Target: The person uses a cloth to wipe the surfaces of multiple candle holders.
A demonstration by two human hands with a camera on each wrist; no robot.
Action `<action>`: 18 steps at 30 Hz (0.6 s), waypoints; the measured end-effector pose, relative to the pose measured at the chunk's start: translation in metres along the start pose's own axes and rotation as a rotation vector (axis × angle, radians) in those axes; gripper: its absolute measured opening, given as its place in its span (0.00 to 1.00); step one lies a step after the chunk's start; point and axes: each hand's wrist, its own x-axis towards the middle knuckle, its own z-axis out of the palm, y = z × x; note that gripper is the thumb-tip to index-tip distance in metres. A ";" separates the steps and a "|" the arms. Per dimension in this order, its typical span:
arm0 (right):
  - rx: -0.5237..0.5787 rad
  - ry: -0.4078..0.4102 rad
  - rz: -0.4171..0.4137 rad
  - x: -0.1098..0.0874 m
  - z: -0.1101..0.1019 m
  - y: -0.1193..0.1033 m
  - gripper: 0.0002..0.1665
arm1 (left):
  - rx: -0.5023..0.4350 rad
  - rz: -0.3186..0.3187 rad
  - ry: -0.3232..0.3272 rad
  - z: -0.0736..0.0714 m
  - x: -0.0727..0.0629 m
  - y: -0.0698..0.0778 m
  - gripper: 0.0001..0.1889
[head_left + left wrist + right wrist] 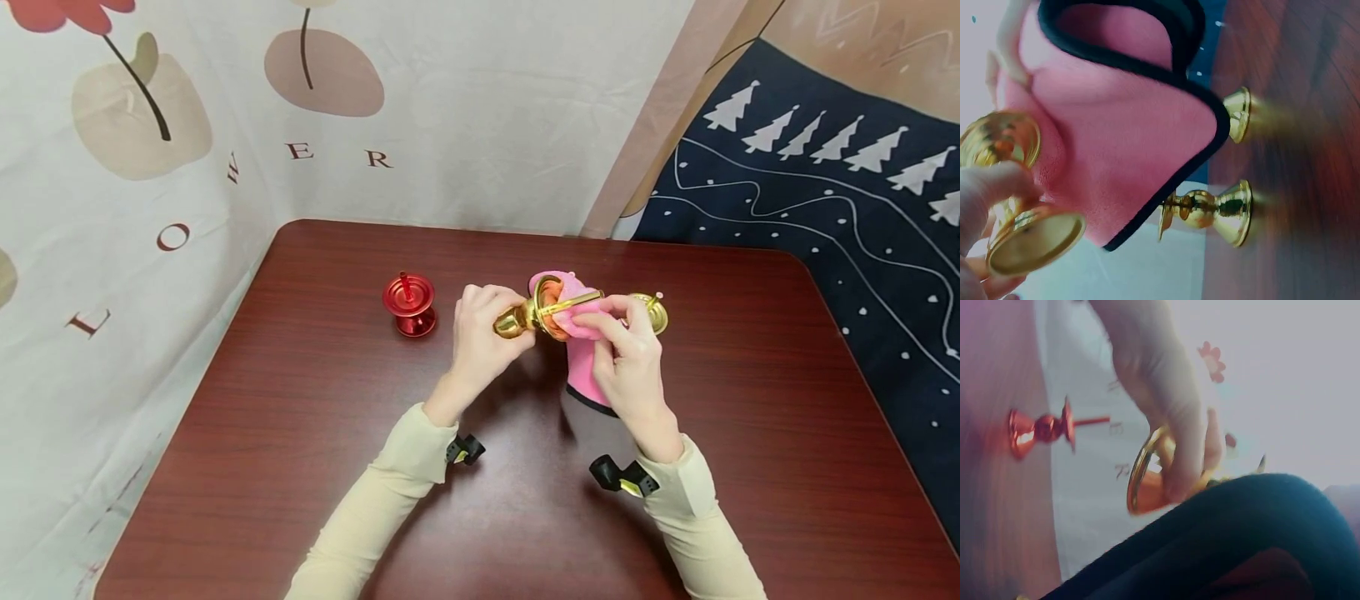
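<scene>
My left hand (pixel 480 333) grips a gold candlestick (pixel 516 321) by its base end, tilted so its dish and spike point right. A pink cloth (pixel 586 364) with a black edge hangs from my right hand (pixel 636 367), whose fingers pinch it against the dish and spike. In the left wrist view the candlestick's round foot (pixel 1035 245) faces the camera and the cloth (pixel 1125 125) spreads beside it. The dark side of the cloth (pixel 1260 512) covers much of the right wrist view and hides my right fingers.
A red candlestick (pixel 409 304) stands upright on the brown table (pixel 315 400), left of my hands. Behind the cloth, to the right, another gold candlestick (pixel 655 313) is partly hidden. The left wrist view shows two standing gold candlesticks, a nearer one (pixel 1213 211) and one mostly covered (pixel 1239 115).
</scene>
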 end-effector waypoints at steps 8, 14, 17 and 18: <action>0.069 -0.029 0.112 -0.004 0.000 -0.019 0.20 | 0.326 0.128 0.184 0.002 -0.002 0.006 0.13; 0.189 0.057 0.203 -0.003 0.005 -0.033 0.16 | 0.438 0.208 0.270 0.007 -0.004 0.006 0.11; 0.198 0.079 0.181 -0.003 0.007 -0.035 0.15 | 0.429 0.210 0.292 0.007 -0.004 0.006 0.11; 0.192 0.077 0.161 -0.004 0.008 -0.034 0.15 | 0.410 0.199 0.290 0.007 -0.004 0.005 0.11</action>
